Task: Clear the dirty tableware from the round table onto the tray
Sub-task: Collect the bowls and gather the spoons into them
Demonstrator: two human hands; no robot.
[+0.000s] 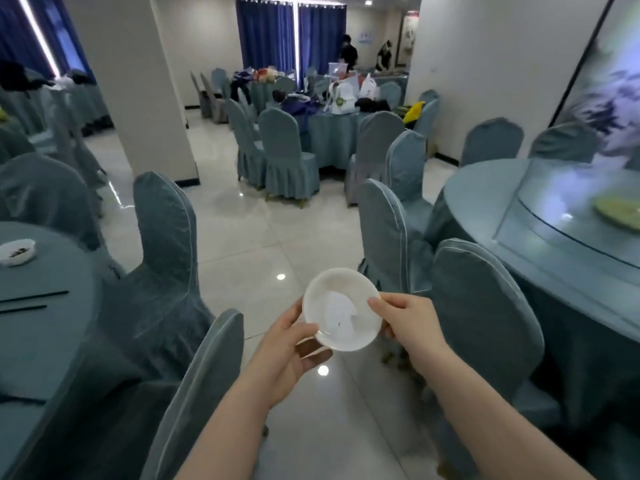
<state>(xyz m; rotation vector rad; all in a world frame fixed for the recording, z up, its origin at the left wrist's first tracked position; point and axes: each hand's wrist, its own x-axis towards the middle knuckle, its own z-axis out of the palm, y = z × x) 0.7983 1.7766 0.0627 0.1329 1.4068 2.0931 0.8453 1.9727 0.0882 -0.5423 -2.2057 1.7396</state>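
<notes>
A small white dish (343,310) is held in the air over the tiled floor (249,237), between two round tables, by both hands. The left hand (291,351) is seen palm up under the dish's near left edge: its thumb is laid across the rim, and its fingers are curled loosely beneath the underside, one fingertip showing below the dish. The right hand (405,323) is closed on the right edge, thumb on top of the rim and the other fingers hidden behind and under it. The dish is tilted slightly toward the camera; a pale smear or film of residue is noted in its well, with one small dark speck. Both forearms are bare and are extended from the lower edge of the view. To the left, a round table (41,327) under a blue-grey cloth carries a small white saucer (17,251) with dark scraps in it and two pairs of black chopsticks (33,301) lying flat near the table's edge. To the right, a second round table (491,216) is fitted with a glass turntable (568,216), on which a yellowish-green plate (620,211) is partly cut off by the frame edge. Chairs in blue-grey covers (166,244) are ranged around both tables. No tray can be made out.
</notes>
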